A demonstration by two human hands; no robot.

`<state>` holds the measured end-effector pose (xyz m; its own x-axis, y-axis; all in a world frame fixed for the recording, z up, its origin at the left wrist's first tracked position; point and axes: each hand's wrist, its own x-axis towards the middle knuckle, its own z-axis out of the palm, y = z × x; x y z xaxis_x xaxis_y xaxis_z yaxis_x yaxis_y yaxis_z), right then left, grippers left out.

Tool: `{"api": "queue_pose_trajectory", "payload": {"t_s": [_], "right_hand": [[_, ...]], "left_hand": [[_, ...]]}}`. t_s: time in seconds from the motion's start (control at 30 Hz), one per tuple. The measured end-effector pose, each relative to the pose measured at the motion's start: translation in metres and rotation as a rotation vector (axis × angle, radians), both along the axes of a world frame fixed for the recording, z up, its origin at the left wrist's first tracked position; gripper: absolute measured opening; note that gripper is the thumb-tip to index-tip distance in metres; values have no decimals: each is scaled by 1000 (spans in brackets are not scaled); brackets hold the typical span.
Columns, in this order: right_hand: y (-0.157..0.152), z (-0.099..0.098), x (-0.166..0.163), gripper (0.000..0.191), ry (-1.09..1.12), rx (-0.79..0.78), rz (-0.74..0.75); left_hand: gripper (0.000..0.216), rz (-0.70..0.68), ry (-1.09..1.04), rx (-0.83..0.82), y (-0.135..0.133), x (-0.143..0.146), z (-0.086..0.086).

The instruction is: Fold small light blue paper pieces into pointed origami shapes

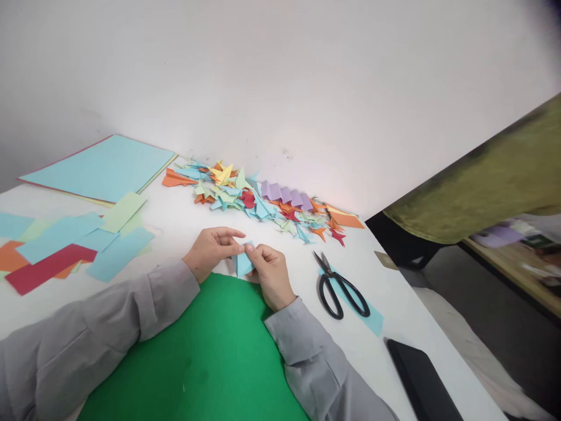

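A small piece of folded light blue paper [243, 265] is held up between my two hands, just beyond the far edge of a green sheet [205, 351]. My left hand [214, 250] has its thumb and fingers closed at the paper's upper left edge. On the other side, my right hand [272, 275] pinches the paper's upper right part between thumb and finger. Behind the hands lies a long heap of folded paper pieces [258, 207] in several colours. Black-handled scissors [337, 286] rest to the right, partly on a light blue paper strip [372, 320].
Cut paper rectangles [61, 234] spread over the left of the white table [302, 263]. Large coloured sheets [105, 166] are stacked at the back left against the wall. A black phone-like object [423, 380] lies near the table's right edge, and an olive cloth [482, 181] hangs beyond.
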<state>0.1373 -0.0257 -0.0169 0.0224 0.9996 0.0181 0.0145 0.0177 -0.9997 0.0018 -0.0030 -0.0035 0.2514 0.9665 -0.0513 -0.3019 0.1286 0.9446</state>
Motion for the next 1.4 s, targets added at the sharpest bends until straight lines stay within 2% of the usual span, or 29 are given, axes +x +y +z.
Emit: {"api": "queue_pose_trajectory", "payload": {"t_s": [0.17,0.43,0.77,0.97,1.1,1.4], "right_hand": [[2,0,1,41,57,89,-39],[2,-2,1,42,-25,54,-36],[2,-1,0,44,38,55,-109],[2,1,0,30,51,47,12],[0,4,1,33,23,19,-17],[2,-1,2,39,170,-2,-27]], "left_hand": [[58,-107,21,-71,-3,2,3],[54,-153,77,-9,-2,2,2],[60,-194,4,12,-1,2,-2],[62,-173,-12,-11,0,0,-5],[65,-177,-10,-31,-1,-1,-6],[71,-204,-24,-42,-2,-1,-3]]}}
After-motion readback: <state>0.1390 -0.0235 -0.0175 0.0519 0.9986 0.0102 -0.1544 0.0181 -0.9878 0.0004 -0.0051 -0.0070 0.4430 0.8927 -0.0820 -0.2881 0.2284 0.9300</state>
